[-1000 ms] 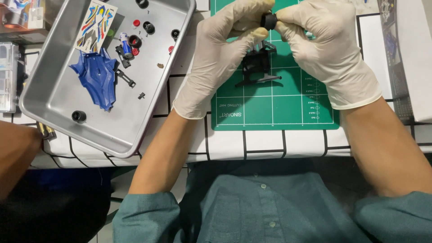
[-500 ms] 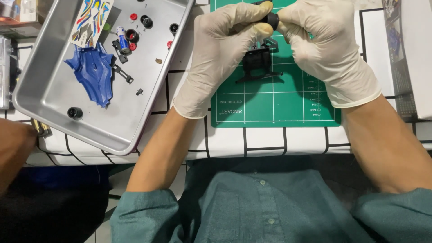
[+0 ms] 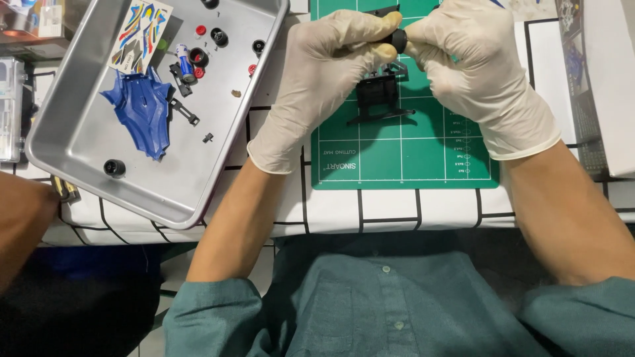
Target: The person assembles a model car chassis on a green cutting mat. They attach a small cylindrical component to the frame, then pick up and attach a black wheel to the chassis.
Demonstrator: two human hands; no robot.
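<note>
Above the green mat (image 3: 403, 158), both gloved hands, left (image 3: 324, 79) and right (image 3: 476, 73), pinch a small black wheel (image 3: 399, 39) between closed fingertips (steadying it from both sides), directly over the black chassis (image 3: 378, 99).

Small black wheel (image 3: 399, 39) mostly hidden betw. gloved fingers (image 3: 423, 41).

A hobby workbench: green cutting mat (image 3: 403, 158), metal parts tray (image 3: 79, 142), checked tablecloth (image 3: 397, 208).

Green cutting mat (image 3: 403, 158), blue car body (image 3: 142, 109), white-gloved hands (image 3: 397, 66).
</note>
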